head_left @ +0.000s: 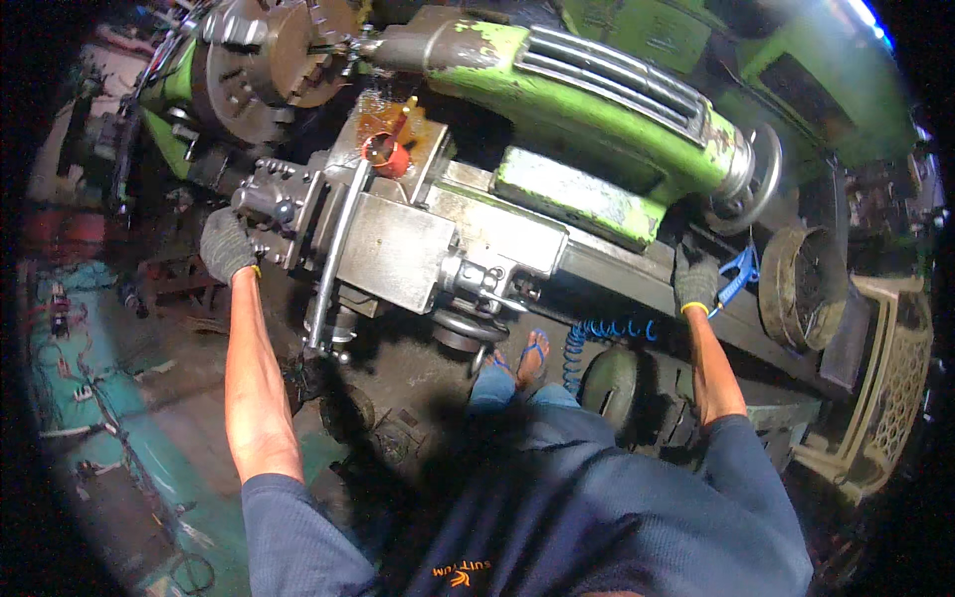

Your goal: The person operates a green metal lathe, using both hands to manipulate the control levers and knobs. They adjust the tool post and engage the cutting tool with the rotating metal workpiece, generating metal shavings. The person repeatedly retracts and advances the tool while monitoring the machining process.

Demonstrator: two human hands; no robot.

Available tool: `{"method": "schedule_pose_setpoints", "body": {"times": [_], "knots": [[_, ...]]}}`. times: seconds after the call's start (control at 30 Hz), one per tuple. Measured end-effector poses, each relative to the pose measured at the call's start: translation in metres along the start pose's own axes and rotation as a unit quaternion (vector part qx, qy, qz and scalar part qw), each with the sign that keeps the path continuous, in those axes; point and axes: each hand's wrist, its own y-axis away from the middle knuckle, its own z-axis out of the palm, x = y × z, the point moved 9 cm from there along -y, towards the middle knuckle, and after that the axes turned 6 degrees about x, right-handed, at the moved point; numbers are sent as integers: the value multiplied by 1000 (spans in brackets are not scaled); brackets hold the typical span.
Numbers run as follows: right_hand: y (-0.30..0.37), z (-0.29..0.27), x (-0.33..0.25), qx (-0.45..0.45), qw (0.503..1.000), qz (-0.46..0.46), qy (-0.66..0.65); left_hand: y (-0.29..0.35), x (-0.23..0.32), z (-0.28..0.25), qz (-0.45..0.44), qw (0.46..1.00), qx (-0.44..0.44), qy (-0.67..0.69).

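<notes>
My left hand (pixel 228 246), in a grey knit glove, is at the outer end of a lathe's tool post (pixel 279 204). Its fingers look curled against the metal, with the tips partly hidden. On the right, my gloved right hand (pixel 695 276) rests on the lathe bed (pixel 627 264), fingers stretched out. Beside it hangs a blue air blow gun (pixel 737 277). Between my hands sits the carriage with a flat steel slide (pixel 388 249) and a long lever (pixel 340 254). A red cup (pixel 390 159) with a brush handle stands on an oily plate behind the slide.
The chuck (pixel 274 60) is at the upper left, facing the green tailstock (pixel 587 99) and its handwheel (pixel 756 184). A round metal drum (pixel 796 287) and a beige plastic chair (pixel 885 388) stand at right. A coiled blue hose (pixel 577 348) hangs near my feet.
</notes>
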Motion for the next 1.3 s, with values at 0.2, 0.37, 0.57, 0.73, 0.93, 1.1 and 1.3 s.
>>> {"method": "schedule_pose_setpoints", "body": {"times": [0.2, 0.37, 0.57, 0.73, 0.93, 1.1, 1.3], "knots": [[2, 0, -2, -35, 996, 70, -43, 2, 2, -1, -33, 998, -52, -17], [5, 12, 13, -47, 995, 91, 20, 9, 13, -9, -35, 999, -11, -31], [15, 8, 9, -18, 989, 139, 49, 8, 9, -8, -45, 999, 9, 5], [56, -45, -70, 158, 953, 104, -237, 12, 17, -14, -6, 999, -25, 46], [119, -106, -269, 177, 926, -54, -328, 16, 26, -13, 130, 978, -25, 161], [138, -106, -436, 123, 917, -164, -342, 21, 35, -15, 210, 948, -44, 235], [146, -73, -525, 118, 960, -227, -115, 21, 23, -8, 282, 921, -25, 268]]}}
